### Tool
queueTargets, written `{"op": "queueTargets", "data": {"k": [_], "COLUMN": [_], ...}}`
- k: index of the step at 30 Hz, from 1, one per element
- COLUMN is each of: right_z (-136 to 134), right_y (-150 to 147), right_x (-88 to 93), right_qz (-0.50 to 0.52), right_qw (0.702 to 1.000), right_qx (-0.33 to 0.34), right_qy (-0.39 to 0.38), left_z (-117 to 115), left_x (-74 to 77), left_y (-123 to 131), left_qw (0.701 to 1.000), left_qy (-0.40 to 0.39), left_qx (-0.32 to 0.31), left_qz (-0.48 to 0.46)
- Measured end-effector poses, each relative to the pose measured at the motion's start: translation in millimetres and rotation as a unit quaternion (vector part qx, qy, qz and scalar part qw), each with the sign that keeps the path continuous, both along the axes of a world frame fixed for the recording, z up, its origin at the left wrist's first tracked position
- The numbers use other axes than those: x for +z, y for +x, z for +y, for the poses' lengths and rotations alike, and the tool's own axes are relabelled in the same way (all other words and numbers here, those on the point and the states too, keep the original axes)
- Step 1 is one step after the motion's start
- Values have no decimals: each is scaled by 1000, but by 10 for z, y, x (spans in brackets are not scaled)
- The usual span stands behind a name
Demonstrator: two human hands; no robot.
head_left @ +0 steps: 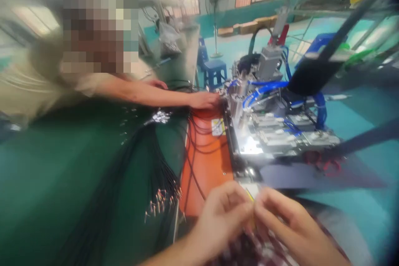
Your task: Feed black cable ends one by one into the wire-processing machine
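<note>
My left hand [226,212] and my right hand [282,218] meet at the bottom of the head view, above my lap. Both are closed in a pinch, fingertips nearly touching. A thin yellow strand [250,194], which looks like a wire, shows between them; blur hides its ends. To the left, black cables [162,160] lie in a bundle on the green table [134,191], with stripped, coloured wire ends [162,200] towards me. Shiny metallic cable ends [160,116] lie further back.
An orange board [207,162] with loose black cables separates the table from a machine [274,129] with blue tubes. Across the table, a co-worker's hand [205,99] reaches to the machine's edge. Behind stand a blue stool [213,66] and a fan [215,0].
</note>
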State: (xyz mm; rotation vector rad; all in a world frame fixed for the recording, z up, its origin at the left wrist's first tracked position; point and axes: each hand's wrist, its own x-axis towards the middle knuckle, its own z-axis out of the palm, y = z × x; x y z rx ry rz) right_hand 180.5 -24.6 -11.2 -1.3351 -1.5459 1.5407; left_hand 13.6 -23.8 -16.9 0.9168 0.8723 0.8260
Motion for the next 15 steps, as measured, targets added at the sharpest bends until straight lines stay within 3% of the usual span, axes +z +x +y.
{"op": "queueTargets", "data": {"k": [3, 7, 11, 13, 15], "right_z": [44, 109, 144, 142, 126], "right_y": [-12, 40, 71, 81, 97], "right_x": [-13, 3, -9, -35, -77], "right_qz": [36, 29, 6, -8, -17], "right_qw": [998, 997, 997, 997, 998], "right_qx": [-29, -66, -80, -72, -61], "right_qy": [-36, -26, -10, 10, 29], "left_z": [65, 159, 139, 214, 396], "left_x": [31, 17, 34, 82, 131], "left_y": [-25, 8, 74, -30, -311], "left_qw": [998, 986, 974, 957, 919], "left_qy": [7, 50, 94, 150, 230], "left_qx": [3, 15, -16, -47, -31], "left_qz": [69, 160, 208, 242, 317]}}
